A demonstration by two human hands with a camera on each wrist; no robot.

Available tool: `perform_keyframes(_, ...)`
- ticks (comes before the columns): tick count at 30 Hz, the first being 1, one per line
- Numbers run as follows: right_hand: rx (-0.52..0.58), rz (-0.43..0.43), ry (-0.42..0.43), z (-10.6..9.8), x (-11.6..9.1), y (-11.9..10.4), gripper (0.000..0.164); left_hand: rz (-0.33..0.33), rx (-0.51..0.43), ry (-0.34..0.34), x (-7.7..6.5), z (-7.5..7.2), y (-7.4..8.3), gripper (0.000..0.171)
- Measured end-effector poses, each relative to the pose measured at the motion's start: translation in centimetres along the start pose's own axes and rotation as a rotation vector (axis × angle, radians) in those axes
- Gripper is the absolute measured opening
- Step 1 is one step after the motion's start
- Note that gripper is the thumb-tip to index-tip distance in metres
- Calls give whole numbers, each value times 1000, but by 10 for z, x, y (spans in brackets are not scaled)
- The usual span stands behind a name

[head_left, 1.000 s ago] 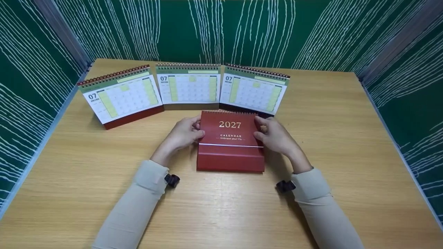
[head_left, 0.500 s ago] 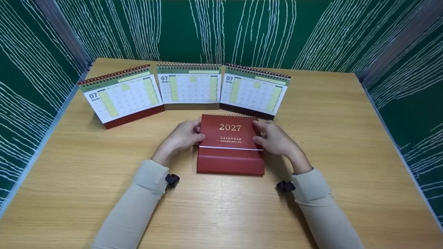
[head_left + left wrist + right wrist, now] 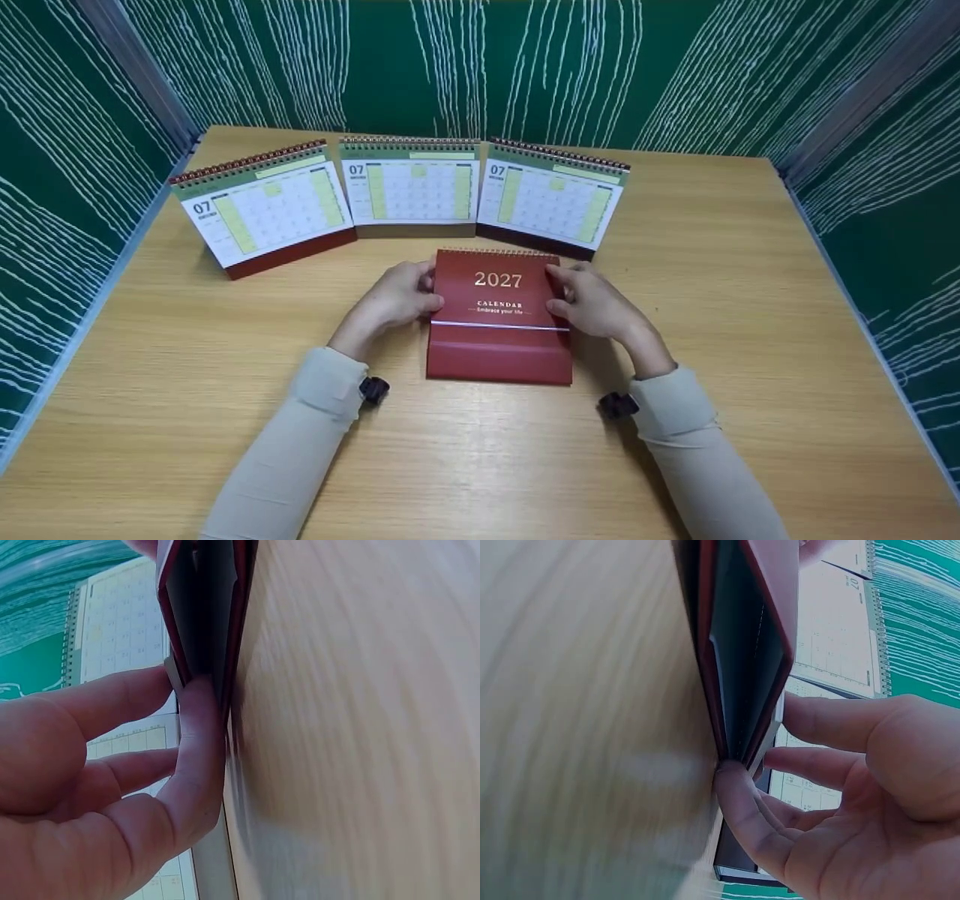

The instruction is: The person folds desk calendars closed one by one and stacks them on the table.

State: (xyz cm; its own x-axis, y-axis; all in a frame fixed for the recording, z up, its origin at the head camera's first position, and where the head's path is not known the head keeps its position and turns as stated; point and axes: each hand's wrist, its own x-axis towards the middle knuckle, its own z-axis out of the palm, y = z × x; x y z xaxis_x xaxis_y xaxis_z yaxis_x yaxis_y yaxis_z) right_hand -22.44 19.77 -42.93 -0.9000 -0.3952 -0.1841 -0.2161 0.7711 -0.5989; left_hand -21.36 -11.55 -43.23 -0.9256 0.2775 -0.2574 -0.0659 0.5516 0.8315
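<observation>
A red desk calendar marked "2027 CALENDAR" leans back low on the table, its spiral at the far edge. My left hand grips its left side edge, thumb at the front cover. At the opposite edge my right hand holds it the same way. Both wrist views look into the hollow side of the calendar's folded stand, which narrows to a wedge toward the spiral. A finger of each hand reaches to that narrow end. The tips behind the calendar are partly hidden.
Three standing calendars open at "07" form an arc behind: one with a red base at left, a brown-based one in the middle, a dark-based one at right. Green walls with white lines border the wooden table.
The red calendar has slid slightly toward me, widening the gap to the standing calendars. Both hands have come slightly nearer with it, keeping their hold on its sides.
</observation>
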Motion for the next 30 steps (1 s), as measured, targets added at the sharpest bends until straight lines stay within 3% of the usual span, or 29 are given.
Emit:
perform_keyframes(9, -4, -5, -4, -1, 0, 3, 65, -2, 8, 15, -1, 0, 0, 80)
perform_keyframes(14, 23, -37, 18, -7, -2, 5, 65, 23, 32, 21, -3, -3, 2, 56)
perform_keyframes(19, 119, -20, 78, -16, -6, 2, 66, 37, 142, 40, -6, -12, 8, 68)
perform_keyframes(22, 134, -37, 134, -18, -7, -1, 64, 29, 210, 85, -7, -18, 12, 76)
perform_keyframes(27, 45, -52, 214, -20, -7, -4, 65, 40, 322, 188, -6, -22, 22, 71)
perform_keyframes(30, -8, -33, 249, -22, -7, -6, 66, 57, 418, 214, -4, -23, 27, 68)
